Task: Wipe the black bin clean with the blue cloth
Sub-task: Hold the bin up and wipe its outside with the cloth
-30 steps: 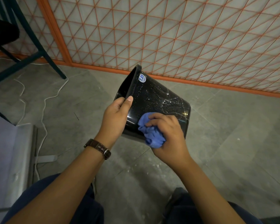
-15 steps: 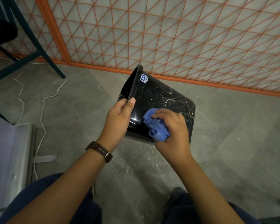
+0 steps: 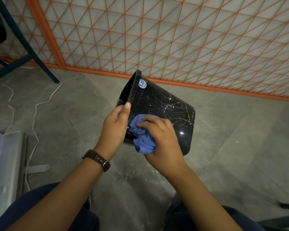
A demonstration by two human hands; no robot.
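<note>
The left hand still clamps the rim of the black bin, thumb laid along the outside and the other fingers hidden inside, so the bin hangs tilted above the floor with its mouth turned to that hand and its base pointing away. What has changed is the place of the blue cloth. The right hand, fingers curled over the bunched fabric and pressing it to the outer wall, has dragged it from the middle of the wall back toward the rim, and the cloth now lies just beside the left hand's grip, nearly touching it. The bin itself has barely turned in the holding hand, since the price sticker sits at the same spot above the thumb. This reads as one stroke finished on the lower band of the wall, which shines under the wiping hand. The white streaks beyond the right hand's fingertips, up the wall and toward the base, look untouched, so much wiping is probably left, and the bin likely needs rotating in the left hand's grip to bring them under the cloth.
</note>
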